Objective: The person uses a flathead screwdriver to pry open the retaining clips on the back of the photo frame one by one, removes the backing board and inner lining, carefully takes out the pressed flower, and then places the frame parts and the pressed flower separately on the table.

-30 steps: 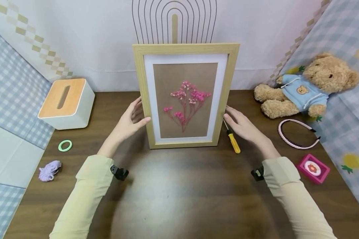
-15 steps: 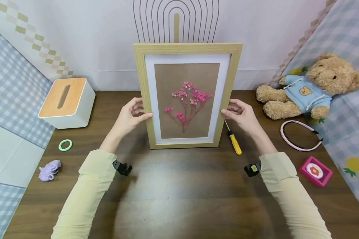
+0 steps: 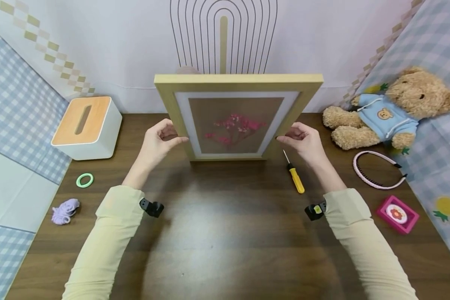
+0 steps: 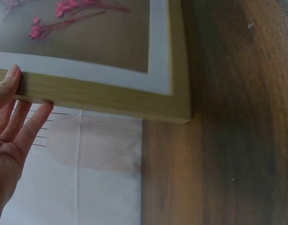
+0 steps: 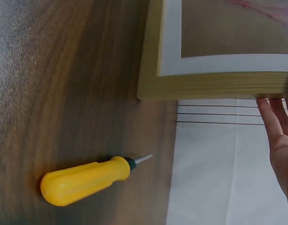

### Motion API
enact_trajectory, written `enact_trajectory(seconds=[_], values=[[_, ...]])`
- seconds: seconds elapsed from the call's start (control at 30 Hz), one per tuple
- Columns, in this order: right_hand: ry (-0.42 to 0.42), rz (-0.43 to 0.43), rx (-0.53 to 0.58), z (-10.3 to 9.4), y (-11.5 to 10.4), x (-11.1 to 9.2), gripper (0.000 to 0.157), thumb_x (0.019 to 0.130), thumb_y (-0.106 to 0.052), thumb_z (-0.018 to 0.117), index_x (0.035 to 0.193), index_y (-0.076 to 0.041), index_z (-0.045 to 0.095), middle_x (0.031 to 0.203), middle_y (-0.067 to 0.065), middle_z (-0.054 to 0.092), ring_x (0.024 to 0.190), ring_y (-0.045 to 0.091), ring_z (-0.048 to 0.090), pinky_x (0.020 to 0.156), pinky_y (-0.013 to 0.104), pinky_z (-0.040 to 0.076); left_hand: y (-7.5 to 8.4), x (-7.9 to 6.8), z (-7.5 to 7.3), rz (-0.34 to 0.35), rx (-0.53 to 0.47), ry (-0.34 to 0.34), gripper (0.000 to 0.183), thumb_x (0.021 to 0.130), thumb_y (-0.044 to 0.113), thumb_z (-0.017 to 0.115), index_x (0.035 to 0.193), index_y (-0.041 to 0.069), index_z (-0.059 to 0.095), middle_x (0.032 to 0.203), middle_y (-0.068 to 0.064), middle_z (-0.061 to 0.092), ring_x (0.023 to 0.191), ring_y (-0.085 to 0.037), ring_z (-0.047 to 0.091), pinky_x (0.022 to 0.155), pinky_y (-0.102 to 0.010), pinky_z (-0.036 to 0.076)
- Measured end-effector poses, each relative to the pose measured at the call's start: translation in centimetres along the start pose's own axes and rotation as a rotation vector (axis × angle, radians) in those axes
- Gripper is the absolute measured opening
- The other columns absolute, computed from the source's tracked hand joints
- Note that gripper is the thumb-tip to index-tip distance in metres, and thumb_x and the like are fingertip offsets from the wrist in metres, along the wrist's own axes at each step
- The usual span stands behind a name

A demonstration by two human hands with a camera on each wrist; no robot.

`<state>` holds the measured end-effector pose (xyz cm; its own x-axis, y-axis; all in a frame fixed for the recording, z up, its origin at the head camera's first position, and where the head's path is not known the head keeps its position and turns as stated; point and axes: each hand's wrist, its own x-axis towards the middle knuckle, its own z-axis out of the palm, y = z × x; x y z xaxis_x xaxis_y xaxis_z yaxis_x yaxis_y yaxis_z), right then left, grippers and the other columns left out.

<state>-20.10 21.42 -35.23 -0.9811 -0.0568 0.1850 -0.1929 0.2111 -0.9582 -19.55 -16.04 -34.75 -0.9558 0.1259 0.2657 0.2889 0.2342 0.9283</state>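
A wooden picture frame (image 3: 238,82) with a white mat and pressed pink flowers (image 3: 240,123) is in the middle of the head view, its top edge leaning toward me. My left hand (image 3: 156,139) grips its left side, thumb on the front and fingers behind. On the opposite side my right hand (image 3: 303,139) pinches the edge in the same way. The left wrist view shows the left thumb (image 4: 11,79) on the frame's face (image 4: 102,96). Fingers of the right hand (image 5: 281,126) press the frame's back edge in the right wrist view.
A yellow-handled screwdriver (image 3: 296,180) lies beside the frame on the brown table (image 3: 225,233). To the left are a tissue box (image 3: 91,133), a green ring (image 3: 84,180) and purple yarn (image 3: 65,211). A teddy bear (image 3: 390,112), headband (image 3: 371,181) and pink box (image 3: 398,214) sit right.
Both hands have closed on the frame's sides; the right one came in from slightly apart. The frame's top has tipped toward me and its bottom edge has shifted back.
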Motion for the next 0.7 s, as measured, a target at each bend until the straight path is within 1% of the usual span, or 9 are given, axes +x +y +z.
enact_trajectory(seconds=[0.13,0.17,0.27,0.37,0.43,0.5,0.57,0.63,0.7], values=[[-0.012,0.055,0.143,0.0,0.5,-0.1,0.027,0.076,0.004,0.071,0.075,-0.022,0.07,0.072,-0.016,0.07,0.069,-0.002,0.064,0.062,0.013,0.051,-0.5,-0.3,0.1,-0.043,0.038,0.013,0.023,0.076,-0.002,0.072,0.083,0.014,0.058,0.074,0.024,0.062,0.074,0.007,0.06,0.066,-0.011,0.048],[-0.026,0.059,0.155,0.0,0.7,-0.2,0.023,0.077,0.002,0.071,0.08,-0.022,0.072,0.077,-0.017,0.07,0.075,-0.003,0.064,0.066,0.013,0.051,-0.7,-0.4,0.2,-0.041,0.063,0.012,0.019,0.076,-0.001,0.072,0.084,0.011,0.06,0.077,0.02,0.065,0.076,0.008,0.06,0.069,-0.01,0.048],[-0.067,0.069,0.203,0.0,1.4,-0.8,0.022,0.082,-0.002,0.067,0.101,-0.013,0.073,0.095,-0.017,0.069,0.094,-0.002,0.062,0.079,0.012,0.05,-1.9,-1.0,0.5,-0.025,0.076,-0.023,0.013,0.079,-0.003,0.068,0.091,0.0,0.064,0.093,-0.003,0.072,0.086,0.009,0.059,0.079,-0.01,0.048],[-0.137,0.171,0.245,0.0,2.2,-1.5,0.03,0.086,0.0,0.061,0.112,-0.014,0.069,0.101,-0.018,0.068,0.099,-0.003,0.06,0.081,0.012,0.05,-3.6,-1.8,1.2,0.014,0.025,-0.071,0.013,0.081,-0.011,0.061,0.094,-0.011,0.062,0.111,-0.026,0.064,0.103,-0.002,0.061,0.093,-0.012,0.045],[-0.174,0.304,0.308,0.0,2.7,-1.8,0.037,0.086,0.004,0.06,0.116,-0.017,0.067,0.097,-0.018,0.069,0.092,-0.002,0.063,0.076,0.013,0.052,-4.8,-2.4,1.7,0.004,0.009,-0.091,0.014,0.079,-0.016,0.059,0.093,-0.013,0.061,0.117,-0.03,0.059,0.113,-0.015,0.059,0.095,-0.011,0.043],[-0.221,0.442,0.37,0.0,3.2,-2.0,0.046,0.087,0.004,0.058,0.126,-0.021,0.059,0.093,-0.016,0.07,0.086,0.0,0.066,0.072,0.016,0.054,-5.8,-2.9,2.1,-0.019,0.007,-0.103,0.016,0.078,-0.018,0.059,0.094,-0.015,0.06,0.126,-0.03,0.053,0.121,-0.029,0.053,0.095,-0.01,0.042],[-0.269,0.529,0.443,0.0,3.5,-2.2,0.055,0.09,0.007,0.05,0.14,-0.016,0.043,0.096,-0.013,0.07,0.087,0.003,0.067,0.072,0.019,0.056,-6.3,-3.3,2.4,-0.069,0.012,-0.114,0.02,0.079,-0.017,0.059,0.099,-0.016,0.059,0.134,-0.029,0.046,0.122,-0.038,0.05,0.092,-0.008,0.043],[-0.315,0.584,0.53,-0.2,3.9,-2.3,0.062,0.092,0.011,0.041,0.148,-0.008,0.023,0.099,-0.009,0.069,0.089,0.007,0.068,0.072,0.022,0.056,-6.7,-3.5,2.7,-0.147,-0.001,-0.125,0.026,0.081,-0.016,0.058,0.107,-0.015,0.057,0.139,-0.027,0.042,0.119,-0.042,0.051,0.086,-0.008,0.046],[-0.37,0.592,0.583,-0.3,4.2,-2.4,0.063,0.093,0.013,0.033,0.149,-0.003,0.009,0.103,-0.007,0.068,0.093,0.009,0.067,0.074,0.025,0.057,-6.8,-3.5,2.9,-0.238,-0.031,-0.139,0.033,0.083,-0.014,0.056,0.116,-0.013,0.054,0.139,-0.027,0.042,0.114,-0.039,0.056,0.082,-0.009,0.048]])
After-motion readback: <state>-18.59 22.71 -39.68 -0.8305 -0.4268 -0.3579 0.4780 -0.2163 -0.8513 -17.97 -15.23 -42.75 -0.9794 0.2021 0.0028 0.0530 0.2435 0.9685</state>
